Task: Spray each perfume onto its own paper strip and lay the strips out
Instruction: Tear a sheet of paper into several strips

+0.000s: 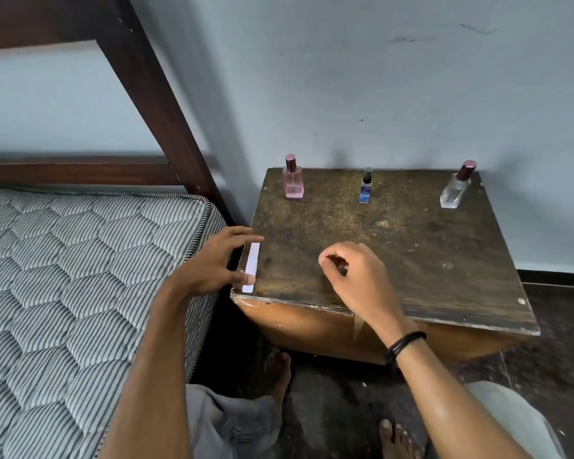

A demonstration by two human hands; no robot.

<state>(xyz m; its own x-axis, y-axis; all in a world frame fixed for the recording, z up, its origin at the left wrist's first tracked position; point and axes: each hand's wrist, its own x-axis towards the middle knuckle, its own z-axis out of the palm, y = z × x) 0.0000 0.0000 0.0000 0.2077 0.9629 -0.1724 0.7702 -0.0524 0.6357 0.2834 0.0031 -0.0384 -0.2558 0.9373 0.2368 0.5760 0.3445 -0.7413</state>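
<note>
Three perfume bottles stand in a row along the back of a worn wooden bedside table (411, 246): a pink bottle (293, 180) at the left, a small blue spray bottle (366, 188) in the middle, a clear bottle (455, 188) with a dark red cap at the right. White paper strips (252, 265) lie at the table's left front edge. My left hand (212, 263) rests over them, its thumb and fingertips touching the paper. My right hand (355, 276) hovers over the table's front middle, fingers loosely curled around nothing.
A mattress (80, 276) with a striped quilted cover lies close to the left of the table, below a dark wooden bed frame (153, 94). A pale wall stands right behind the bottles. My bare feet and knees show on the dark floor below.
</note>
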